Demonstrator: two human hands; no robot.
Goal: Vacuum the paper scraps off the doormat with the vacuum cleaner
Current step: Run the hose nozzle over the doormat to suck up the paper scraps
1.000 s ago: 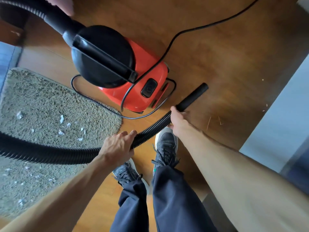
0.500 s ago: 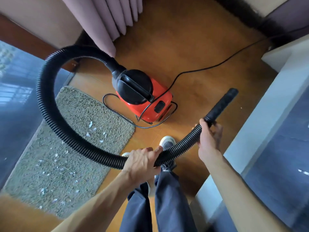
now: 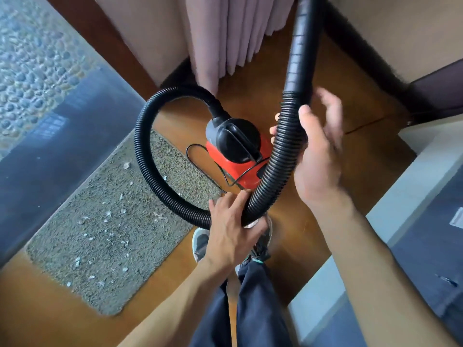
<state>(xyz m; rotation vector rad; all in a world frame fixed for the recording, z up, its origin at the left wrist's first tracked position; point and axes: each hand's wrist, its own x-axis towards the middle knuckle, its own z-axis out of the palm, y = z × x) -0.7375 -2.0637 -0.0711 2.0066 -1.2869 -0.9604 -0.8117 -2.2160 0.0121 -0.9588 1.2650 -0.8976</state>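
A wood floor [image 3: 375,166] is lying warm brown across the room. A pink curtain [image 3: 225,33] is hanging in folds down to it, against a beige wall [image 3: 150,33]. A dark wood frame [image 3: 105,46] is running diagonally beside a glass pane [image 3: 62,134], and pebbled ground [image 3: 25,58] is showing through it. Daylight is coming in there. At right, a white ledge [image 3: 413,184] is bordering a grey surface [image 3: 426,259].

Bright daylight, soft shadows, wide-angle bending at the edges, slight motion blur on the right hand [image 3: 318,151]
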